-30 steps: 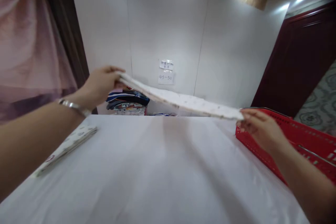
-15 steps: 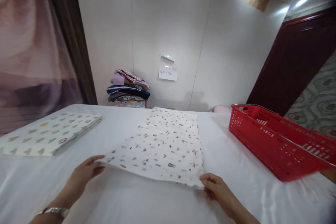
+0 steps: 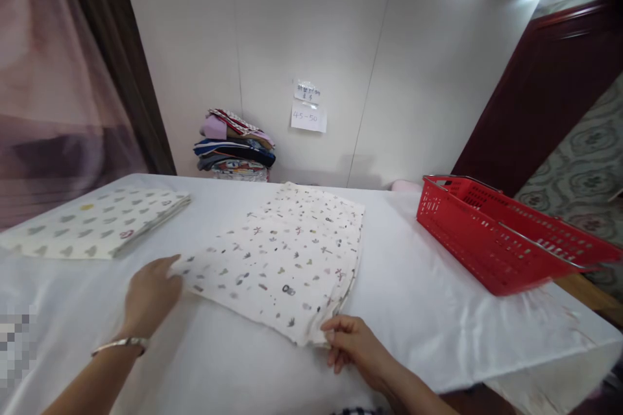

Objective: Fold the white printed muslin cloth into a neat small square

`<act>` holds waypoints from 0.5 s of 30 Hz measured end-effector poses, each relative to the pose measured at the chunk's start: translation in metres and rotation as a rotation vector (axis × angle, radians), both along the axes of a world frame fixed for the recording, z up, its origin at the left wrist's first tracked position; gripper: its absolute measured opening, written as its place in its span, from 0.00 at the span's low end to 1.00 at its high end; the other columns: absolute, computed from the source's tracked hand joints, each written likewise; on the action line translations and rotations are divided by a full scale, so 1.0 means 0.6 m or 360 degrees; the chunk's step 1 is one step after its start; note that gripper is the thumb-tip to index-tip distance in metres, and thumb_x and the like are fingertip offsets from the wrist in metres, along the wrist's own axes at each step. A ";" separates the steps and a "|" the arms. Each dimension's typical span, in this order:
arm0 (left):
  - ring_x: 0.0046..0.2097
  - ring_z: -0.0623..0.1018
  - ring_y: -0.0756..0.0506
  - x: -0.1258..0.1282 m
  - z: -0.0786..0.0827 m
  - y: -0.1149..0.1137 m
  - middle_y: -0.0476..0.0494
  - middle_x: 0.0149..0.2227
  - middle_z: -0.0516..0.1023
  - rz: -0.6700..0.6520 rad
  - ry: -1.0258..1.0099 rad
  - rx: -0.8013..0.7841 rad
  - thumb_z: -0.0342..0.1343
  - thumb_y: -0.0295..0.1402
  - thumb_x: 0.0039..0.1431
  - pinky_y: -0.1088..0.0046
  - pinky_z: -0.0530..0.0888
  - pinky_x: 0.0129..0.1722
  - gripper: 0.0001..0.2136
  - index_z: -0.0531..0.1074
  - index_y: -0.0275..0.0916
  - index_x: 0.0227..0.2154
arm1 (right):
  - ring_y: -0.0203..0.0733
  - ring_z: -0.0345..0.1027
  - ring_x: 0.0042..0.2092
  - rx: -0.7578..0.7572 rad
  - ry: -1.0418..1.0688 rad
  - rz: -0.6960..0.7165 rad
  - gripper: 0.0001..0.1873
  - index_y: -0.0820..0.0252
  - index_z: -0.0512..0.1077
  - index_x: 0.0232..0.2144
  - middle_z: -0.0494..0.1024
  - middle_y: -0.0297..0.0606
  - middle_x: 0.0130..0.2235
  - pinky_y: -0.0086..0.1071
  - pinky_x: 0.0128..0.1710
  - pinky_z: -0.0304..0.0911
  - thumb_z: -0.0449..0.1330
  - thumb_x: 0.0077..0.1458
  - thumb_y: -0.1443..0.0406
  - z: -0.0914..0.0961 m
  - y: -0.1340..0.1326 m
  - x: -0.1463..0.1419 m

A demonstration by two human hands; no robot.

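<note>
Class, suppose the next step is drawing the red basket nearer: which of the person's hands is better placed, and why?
Probably the right hand: it is nearer the red basket, though pinching the patterned cloth. The left hand is at the cloth's other near corner, farther from the basket.

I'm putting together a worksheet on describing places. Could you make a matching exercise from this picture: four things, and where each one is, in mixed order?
Things
1. red basket
2. bracelet
3. pile of fabrics
4. spread-out cloth

Places
A. beyond the far edge of the table
B. with its near corners at the left hand and the right hand
C. at the table's right side
D. around the left wrist

Pairs: 1-C, 2-D, 3-A, 4-B
</note>
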State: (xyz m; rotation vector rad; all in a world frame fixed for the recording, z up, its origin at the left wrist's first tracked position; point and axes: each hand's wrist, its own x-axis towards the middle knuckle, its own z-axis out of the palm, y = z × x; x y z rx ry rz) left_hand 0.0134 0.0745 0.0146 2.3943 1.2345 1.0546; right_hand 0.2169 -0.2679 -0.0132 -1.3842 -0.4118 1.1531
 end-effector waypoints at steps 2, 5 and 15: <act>0.48 0.73 0.39 0.020 -0.006 -0.072 0.40 0.44 0.76 -0.0251 0.0089 0.0162 0.47 0.34 0.53 0.56 0.68 0.51 0.15 0.72 0.39 0.42 | 0.34 0.65 0.20 0.0014 -0.0064 -0.0007 0.25 0.65 0.71 0.35 0.69 0.30 0.17 0.25 0.18 0.56 0.67 0.37 0.53 0.007 0.003 -0.001; 0.51 0.71 0.41 0.049 -0.023 -0.208 0.43 0.49 0.73 -0.0951 0.0205 0.0415 0.53 0.40 0.53 0.60 0.69 0.51 0.20 0.68 0.45 0.50 | 0.33 0.64 0.20 0.0027 -0.0251 0.0024 0.24 0.65 0.73 0.36 0.68 0.29 0.18 0.24 0.17 0.51 0.65 0.40 0.53 0.024 0.008 0.000; 0.41 0.76 0.44 0.144 -0.029 -0.358 0.43 0.39 0.76 -0.1063 0.0011 0.0201 0.47 0.24 0.53 0.65 0.75 0.42 0.14 0.69 0.41 0.42 | 0.28 0.56 0.17 0.0179 -0.0590 0.0116 0.21 0.61 0.75 0.41 0.63 0.25 0.16 0.25 0.18 0.51 0.62 0.47 0.55 0.080 0.015 -0.011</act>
